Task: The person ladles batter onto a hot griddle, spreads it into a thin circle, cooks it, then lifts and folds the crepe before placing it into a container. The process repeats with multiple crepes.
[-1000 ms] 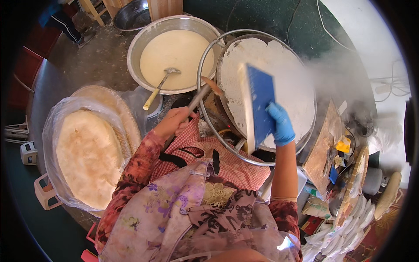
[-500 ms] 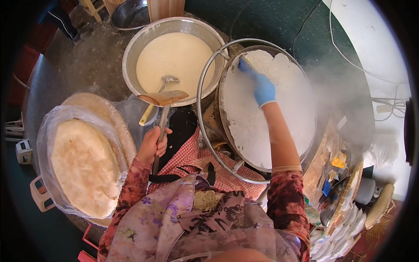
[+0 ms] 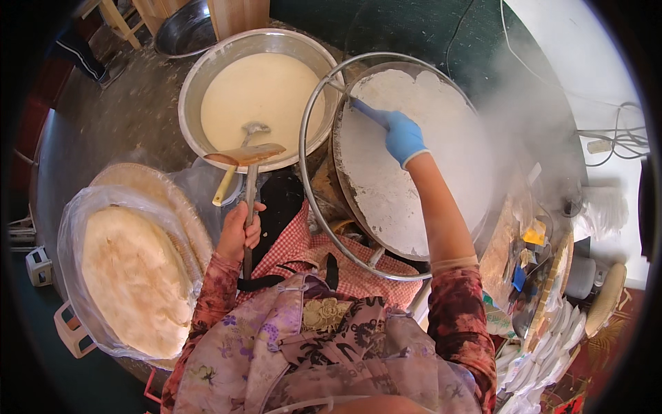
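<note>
My left hand is closed around the upright handle of a wooden batter spreader, its blade raised near the basin's near rim. Pale batter fills a wide metal basin. A ladle with a yellow handle leans there, its metal head in the batter. My right hand, in a blue glove, is over the left part of a round griddle covered by a thin whitish sheet. A slim blue-grey piece reaches from the glove to the sheet's upper-left edge; whether tool or finger is unclear.
A metal ring surrounds the griddle, and steam drifts to its right. At left, a stack of flat pancakes lies in clear plastic on a woven mat. Bagged white items and a board crowd the right. Someone's leg shows at far left.
My right hand has moved left and slightly up along the sheet's upper-left edge. The view has shifted slightly. My left hand still holds the spreader.
</note>
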Motion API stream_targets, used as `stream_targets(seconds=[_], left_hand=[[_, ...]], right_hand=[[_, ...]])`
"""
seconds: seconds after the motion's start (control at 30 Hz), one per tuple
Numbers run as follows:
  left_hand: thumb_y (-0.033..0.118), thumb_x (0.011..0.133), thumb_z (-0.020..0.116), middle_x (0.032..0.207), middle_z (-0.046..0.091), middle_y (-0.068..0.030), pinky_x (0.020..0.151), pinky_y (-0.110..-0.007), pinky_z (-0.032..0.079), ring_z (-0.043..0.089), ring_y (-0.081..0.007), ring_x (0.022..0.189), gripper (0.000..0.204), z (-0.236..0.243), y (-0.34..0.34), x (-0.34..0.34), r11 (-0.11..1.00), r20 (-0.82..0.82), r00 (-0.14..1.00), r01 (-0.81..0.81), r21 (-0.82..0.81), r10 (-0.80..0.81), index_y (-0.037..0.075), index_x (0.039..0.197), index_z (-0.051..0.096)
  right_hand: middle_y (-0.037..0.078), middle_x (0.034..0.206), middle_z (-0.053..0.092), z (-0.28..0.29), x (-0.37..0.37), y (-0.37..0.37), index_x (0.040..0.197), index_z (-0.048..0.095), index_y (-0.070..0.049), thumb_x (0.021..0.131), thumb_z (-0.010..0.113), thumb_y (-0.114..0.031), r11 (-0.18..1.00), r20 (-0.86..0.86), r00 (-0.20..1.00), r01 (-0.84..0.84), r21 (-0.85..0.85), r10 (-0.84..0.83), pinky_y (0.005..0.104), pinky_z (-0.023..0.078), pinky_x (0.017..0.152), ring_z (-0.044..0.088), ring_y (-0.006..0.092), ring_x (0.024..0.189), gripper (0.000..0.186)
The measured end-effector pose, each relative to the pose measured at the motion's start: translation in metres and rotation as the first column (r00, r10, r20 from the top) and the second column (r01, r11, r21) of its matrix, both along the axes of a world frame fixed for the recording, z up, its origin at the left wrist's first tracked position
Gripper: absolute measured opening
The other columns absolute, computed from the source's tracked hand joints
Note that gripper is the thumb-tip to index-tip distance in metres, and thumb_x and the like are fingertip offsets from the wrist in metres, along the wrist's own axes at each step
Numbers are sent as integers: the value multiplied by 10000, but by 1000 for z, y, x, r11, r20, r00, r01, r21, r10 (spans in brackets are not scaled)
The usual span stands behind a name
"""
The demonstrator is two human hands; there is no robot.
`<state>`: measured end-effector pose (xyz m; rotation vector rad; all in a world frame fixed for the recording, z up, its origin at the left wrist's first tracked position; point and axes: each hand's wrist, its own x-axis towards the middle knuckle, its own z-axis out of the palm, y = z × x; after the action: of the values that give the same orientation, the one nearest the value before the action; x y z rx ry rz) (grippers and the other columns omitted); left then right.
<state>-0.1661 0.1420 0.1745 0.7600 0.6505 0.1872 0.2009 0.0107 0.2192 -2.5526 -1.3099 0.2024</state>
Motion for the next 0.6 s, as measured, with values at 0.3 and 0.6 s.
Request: stream_targets(seconds=[0.3, 0.6], left_hand=[[453, 938, 328, 503, 295, 60, 346, -198, 265, 277, -43, 352, 461, 21, -6, 16, 1000, 10, 1000, -6, 26, 5, 37, 1033, 503], [321, 959, 352, 588, 335, 65, 388, -177, 288, 316, -25, 439, 360, 61, -31, 85, 960, 142, 951, 263, 95, -275, 22, 1128, 462]], right_hand=[[156, 957, 603, -2, -10, -56, 1038, 613, -142, 743, 459, 29, 979, 84, 977, 191, 74, -197, 381, 453, 790, 567, 338, 908, 375], [116, 922, 622, 76, -78, -149, 1090, 587, -63, 769, 601, -19, 894, -220, 959, 250, 373, -176, 281, 464, 741, 597, 197, 823, 324]])
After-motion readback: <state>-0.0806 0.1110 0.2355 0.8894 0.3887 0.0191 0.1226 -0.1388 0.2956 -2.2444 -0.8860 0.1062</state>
